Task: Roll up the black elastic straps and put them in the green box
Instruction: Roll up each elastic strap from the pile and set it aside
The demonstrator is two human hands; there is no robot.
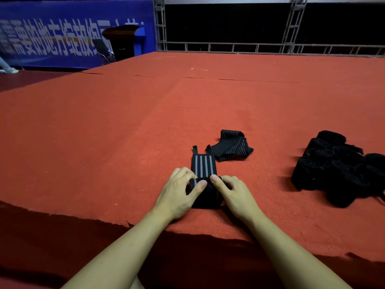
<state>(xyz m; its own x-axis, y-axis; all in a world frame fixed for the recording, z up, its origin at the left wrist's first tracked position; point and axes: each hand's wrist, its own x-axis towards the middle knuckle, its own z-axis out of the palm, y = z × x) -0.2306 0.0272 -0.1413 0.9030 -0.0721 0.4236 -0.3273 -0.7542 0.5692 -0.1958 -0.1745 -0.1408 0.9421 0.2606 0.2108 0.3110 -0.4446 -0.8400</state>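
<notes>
Black elastic straps, the rolled ones, sit heaped [337, 170] at the right of our red carpeted platform [104, 132]. Beyond our hands lies a loose striped strap [231, 148]. Nearest, our left hand [179, 192] and right hand [235, 195] curl their fingers around a half-rolled strap [204, 174].

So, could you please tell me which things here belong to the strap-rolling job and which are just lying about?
Part of the job:
- left hand and right hand, both gripping the striped strap, part-rolled at its near end
- loose strap just beyond it
- pile of black rolls to the right
- green box: not in view

Just lying about:
- red carpet
- blue banner
- metal truss
</notes>
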